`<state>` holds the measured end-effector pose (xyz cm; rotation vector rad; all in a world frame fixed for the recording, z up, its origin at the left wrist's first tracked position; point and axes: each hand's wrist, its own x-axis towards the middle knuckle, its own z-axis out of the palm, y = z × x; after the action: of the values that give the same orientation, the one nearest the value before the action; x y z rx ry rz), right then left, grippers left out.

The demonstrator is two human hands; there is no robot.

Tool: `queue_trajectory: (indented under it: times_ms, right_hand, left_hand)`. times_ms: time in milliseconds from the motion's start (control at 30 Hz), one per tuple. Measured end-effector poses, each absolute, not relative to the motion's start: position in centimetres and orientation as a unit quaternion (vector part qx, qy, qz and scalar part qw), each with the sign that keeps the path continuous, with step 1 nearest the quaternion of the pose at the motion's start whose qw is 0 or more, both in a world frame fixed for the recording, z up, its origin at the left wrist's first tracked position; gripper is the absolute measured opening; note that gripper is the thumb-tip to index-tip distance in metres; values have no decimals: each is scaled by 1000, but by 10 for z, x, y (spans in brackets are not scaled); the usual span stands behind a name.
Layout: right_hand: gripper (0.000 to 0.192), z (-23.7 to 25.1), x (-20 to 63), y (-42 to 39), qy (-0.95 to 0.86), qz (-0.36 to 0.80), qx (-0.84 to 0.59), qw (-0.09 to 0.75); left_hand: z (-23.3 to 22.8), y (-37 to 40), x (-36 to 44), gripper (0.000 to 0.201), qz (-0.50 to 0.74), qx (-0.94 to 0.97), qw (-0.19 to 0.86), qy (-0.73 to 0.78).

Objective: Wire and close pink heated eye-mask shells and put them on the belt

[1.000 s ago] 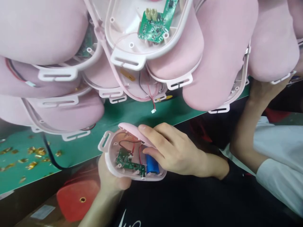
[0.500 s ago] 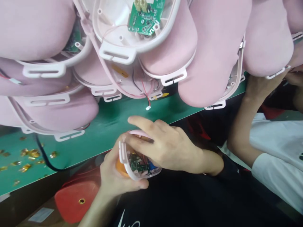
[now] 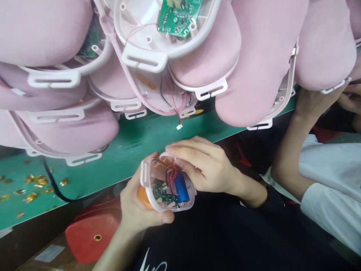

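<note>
Gold scraps (image 3: 31, 186) lie scattered on the green mat (image 3: 126, 150), far to the left of the small pink shell (image 3: 167, 188) that the person holds. Nearer the shell on that side, a black cable (image 3: 53, 184) crosses the mat and a red block (image 3: 90, 233) sits below the mat's edge. The left hand (image 3: 141, 210) cups the shell from beneath, fingers curled around its underside and thumb laid along its lower rim. The shell is an open pink-white casing with a slotted tab at its left end; inside it show a green circuit board (image 3: 163, 190), red and black wires (image 3: 169, 173) and a blue cylindrical battery (image 3: 181, 188). The right hand (image 3: 208, 165) comes in from the shell's right, fingers bent over its upper rim and resting on it, thumb by the battery. Above the shell hangs a cluster of big pink housings (image 3: 197, 56). Right of the shell, another person's arm (image 3: 293, 150) in a white sleeve reaches up to those housings.
</note>
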<state>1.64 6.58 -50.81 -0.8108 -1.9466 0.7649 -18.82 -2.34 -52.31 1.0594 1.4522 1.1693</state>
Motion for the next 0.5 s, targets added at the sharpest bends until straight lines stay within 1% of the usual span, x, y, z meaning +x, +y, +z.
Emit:
queue_trajectory:
  times_ms: [67,200,300,400,500]
  right_hand:
    - [22,-508,15,66,-784,284,-345,431]
    - [26,-503,11,64,-798,285,-367,385]
    - [28,-498,8,66,-794,335,-376,339]
    - [24,-491,7,71,-766,413,-411,273]
    - [19,-486,7,77,-719,473,-442,252]
  left_hand:
    - [-525,-27,-189,118,454,444,485,602]
    - [-529,-32,-189,109,460,431,495,598]
    - [-529,-32,-187,101,467,420,476,616]
    - [-528,-34,-186,95,453,412,458,645]
    - [-531,-38,-189,98,445,396,439,672]
